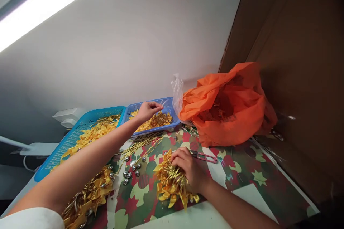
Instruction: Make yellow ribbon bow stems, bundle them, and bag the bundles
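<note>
My left hand (149,111) is raised over the blue-violet basket (172,105), its thumb and fingertips pinched together; whatever lies between them is too small to make out. Yellow bows and gold wire stems (161,118) lie in that basket. My right hand (188,166) has its fingers curled round the gold stems of a bunch of yellow ribbon bows (172,189) on the patterned paper. Left of the bunch are several silver bells (133,168) and loose gold wires (142,145). Pink-handled snips (206,157) lie just behind my right hand.
A teal basket (60,150) full of yellow bows stands at the left, with another pile of bows (99,186) in front. An orange bag (236,121) sits open at the back right beside a clear plastic bag (177,91). Cardboard (303,78) rises on the right.
</note>
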Tool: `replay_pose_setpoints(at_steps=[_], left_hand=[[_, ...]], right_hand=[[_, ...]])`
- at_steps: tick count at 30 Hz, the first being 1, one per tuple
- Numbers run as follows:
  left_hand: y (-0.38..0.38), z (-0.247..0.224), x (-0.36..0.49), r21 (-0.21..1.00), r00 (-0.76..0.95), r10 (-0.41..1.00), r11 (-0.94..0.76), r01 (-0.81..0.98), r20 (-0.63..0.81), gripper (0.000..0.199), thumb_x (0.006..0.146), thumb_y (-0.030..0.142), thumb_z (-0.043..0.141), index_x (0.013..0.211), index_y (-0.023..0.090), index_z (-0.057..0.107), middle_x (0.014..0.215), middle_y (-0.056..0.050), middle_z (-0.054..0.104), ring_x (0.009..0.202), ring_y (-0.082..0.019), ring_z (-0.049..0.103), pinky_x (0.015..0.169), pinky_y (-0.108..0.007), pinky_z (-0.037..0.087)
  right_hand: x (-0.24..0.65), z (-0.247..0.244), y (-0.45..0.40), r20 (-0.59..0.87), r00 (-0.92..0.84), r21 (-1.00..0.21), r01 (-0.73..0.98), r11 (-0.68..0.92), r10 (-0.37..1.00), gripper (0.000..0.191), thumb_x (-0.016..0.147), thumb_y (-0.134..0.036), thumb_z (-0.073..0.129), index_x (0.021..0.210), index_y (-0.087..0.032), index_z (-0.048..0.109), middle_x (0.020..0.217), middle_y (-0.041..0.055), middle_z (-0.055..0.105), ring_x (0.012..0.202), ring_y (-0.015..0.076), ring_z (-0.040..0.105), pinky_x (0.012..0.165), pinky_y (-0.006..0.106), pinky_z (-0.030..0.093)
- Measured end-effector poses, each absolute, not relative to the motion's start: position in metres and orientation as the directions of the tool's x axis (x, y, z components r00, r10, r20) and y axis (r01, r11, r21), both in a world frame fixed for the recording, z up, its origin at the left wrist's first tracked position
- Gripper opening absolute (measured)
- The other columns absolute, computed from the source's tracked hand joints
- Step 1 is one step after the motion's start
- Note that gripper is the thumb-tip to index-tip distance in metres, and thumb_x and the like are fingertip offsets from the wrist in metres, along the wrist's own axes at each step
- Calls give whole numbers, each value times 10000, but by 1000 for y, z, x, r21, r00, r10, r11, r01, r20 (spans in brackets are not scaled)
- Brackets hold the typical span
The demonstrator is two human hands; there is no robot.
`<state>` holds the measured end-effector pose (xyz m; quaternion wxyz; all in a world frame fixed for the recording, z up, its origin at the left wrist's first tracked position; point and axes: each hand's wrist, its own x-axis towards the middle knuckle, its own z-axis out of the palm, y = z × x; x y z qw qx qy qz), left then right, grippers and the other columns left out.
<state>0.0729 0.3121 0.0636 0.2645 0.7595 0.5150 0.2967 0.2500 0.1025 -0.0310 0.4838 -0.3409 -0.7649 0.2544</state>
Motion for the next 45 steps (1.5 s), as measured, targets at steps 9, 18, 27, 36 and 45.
replay_pose_setpoints(at_steps=[9, 18, 27, 36, 45], left_hand=[[271, 130, 37, 826, -27, 880, -434, 360, 474, 443, 643, 578, 750, 750, 150, 720, 752, -54, 721, 740, -172, 641, 721, -299, 508], [170, 108, 28, 844, 123, 893, -450, 293, 433, 250, 687, 396, 788, 626, 166, 709, 630, -23, 662, 586, -126, 562, 548, -254, 442], [115, 38, 33, 689, 227, 785, -616, 383, 576, 90, 811, 255, 727, 743, 199, 745, 723, -35, 715, 652, -143, 629, 608, -270, 498], [99, 33, 42, 576, 302, 719, -687, 444, 626, 99, 854, 243, 680, 792, 208, 750, 775, -47, 730, 699, -157, 663, 665, -284, 522], [101, 27, 48, 437, 402, 619, -774, 458, 674, 122, 863, 191, 637, 834, 208, 754, 759, -44, 732, 687, -154, 659, 648, -270, 515]], right_hand=[[258, -24, 104, 597, -231, -693, 334, 639, 768, 64, 826, -208, 580, 767, -194, 559, 902, 60, 593, 896, 210, 496, 805, 359, 398], [285, -17, 121, 662, 3, -679, 426, 598, 750, 121, 832, -293, 574, 736, -221, 553, 853, 39, 583, 856, 218, 514, 795, 367, 389], [293, -7, 123, 666, 44, -681, 444, 583, 745, 154, 801, -347, 562, 709, -224, 550, 843, 50, 576, 852, 229, 512, 797, 376, 404], [314, 34, 103, 199, -531, -980, -116, 162, 824, 459, 602, -578, 813, 646, -196, 564, 901, 40, 559, 772, 188, 579, 693, 360, 506], [312, 33, 104, 261, -665, -921, 45, 386, 700, 388, 700, -592, 761, 703, -212, 680, 1108, 57, 500, 1101, 219, 534, 1003, 469, 415]])
